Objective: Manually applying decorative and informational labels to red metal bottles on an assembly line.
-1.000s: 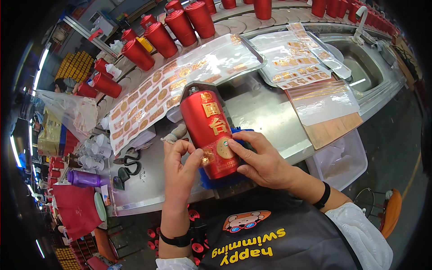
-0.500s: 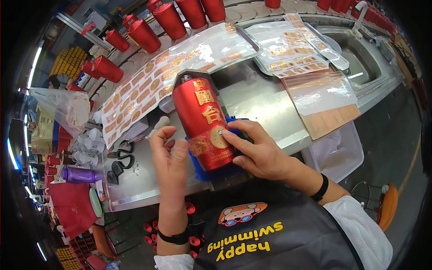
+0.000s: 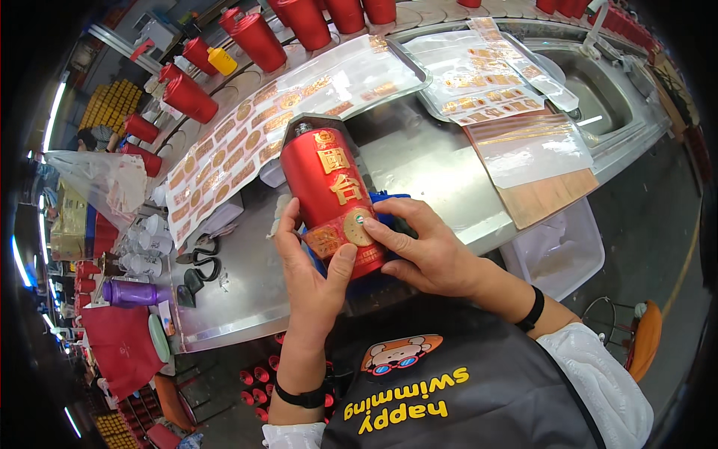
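Observation:
A red bottle with raised gold characters lies tilted in front of me, its neck pointing away, in a dark cradle with blue padding. Across its lower body is a thin transparent decal with a round gold emblem; the decal's left end sticks out past the bottle's side. My right hand grips the bottle from the right, thumb pressed on the emblem. On the other side, my left hand closes around the bottle's lower left, thumb beside the decal and fingers partly hidden behind it.
Sheets of gold decals spread at the back left, more on a tray at the right beside a sink. Black scissors lie at the left table edge. Red bottles stand on a conveyor behind; a white bin sits lower right.
My left hand has moved in from the left and closed on the bottle's side. The right thumb stays on the emblem. Bottles on the conveyor have shifted, and a yellow one has appeared.

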{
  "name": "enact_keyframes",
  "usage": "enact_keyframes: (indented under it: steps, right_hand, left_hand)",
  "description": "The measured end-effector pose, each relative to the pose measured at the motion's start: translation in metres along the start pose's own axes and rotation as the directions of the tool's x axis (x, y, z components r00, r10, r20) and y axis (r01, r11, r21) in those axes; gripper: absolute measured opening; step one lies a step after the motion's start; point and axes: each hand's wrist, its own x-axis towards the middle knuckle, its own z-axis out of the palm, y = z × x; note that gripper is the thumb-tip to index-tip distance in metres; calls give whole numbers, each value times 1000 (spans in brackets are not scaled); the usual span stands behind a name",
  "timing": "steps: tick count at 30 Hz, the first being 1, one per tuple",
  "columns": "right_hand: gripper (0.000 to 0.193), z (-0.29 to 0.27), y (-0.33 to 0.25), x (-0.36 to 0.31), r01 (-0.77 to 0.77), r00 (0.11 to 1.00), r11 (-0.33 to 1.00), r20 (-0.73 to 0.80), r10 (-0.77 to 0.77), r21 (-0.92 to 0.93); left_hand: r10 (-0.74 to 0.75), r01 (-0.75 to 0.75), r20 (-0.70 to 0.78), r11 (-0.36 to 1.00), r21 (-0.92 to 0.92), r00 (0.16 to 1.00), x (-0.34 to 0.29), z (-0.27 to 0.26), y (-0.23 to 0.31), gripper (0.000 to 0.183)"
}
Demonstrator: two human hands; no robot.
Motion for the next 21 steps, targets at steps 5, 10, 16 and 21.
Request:
enact_keyframes:
  steps: [5, 10, 16, 21]
  right_hand:
    - [65, -2, 1, 1, 0, 1000, 1000, 15, 0, -7]
    - [69, -4, -3, 3, -20, 999, 1000, 41, 20, -11]
    - [74, -3, -4, 3, -40, 997, 999, 63, 40, -5]
    - [78, -3, -5, 3, -47, 996, 999, 75, 48, -14]
  left_hand:
    - [6, -6, 6, 1000, -22, 1000, -1, 1, 1, 88]
    - [-6, 23, 90, 981, -192, 996, -11, -7, -7, 90]
    - [-76, 102, 80, 915, -389, 994, -18, -20, -22, 68]
    - [19, -12, 20, 959, -282, 1000, -7, -24, -24, 45]
